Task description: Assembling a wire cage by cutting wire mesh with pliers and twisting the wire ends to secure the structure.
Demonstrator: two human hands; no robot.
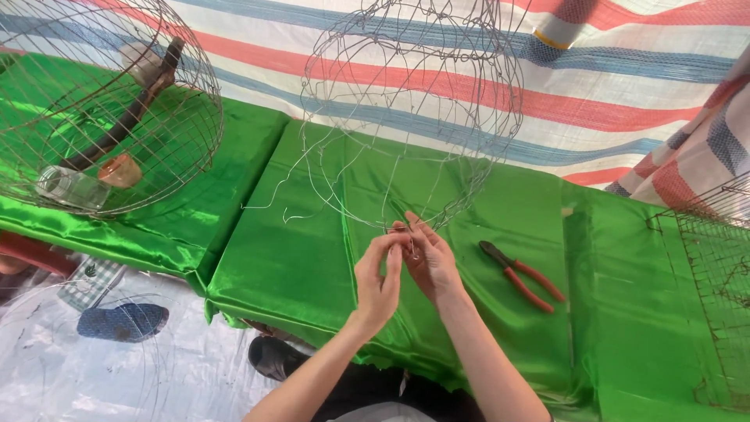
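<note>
i see left hand [377, 283] and right hand [428, 262] pinching loose strands of the wire cage [414, 117] over the green cloth [305, 258] | risk: springy wire slipping, pricking fingers

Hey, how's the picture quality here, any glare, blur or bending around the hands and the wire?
Head view: bright, even daylight; the green satin cloth throws shiny glare along its folds. The left hand and right hand are fairly sharp, but the thin wire frame nearly vanishes against the striped tarp. Wide-angle bending curves the edges; the red-handled pliers cast little shadow.
</note>
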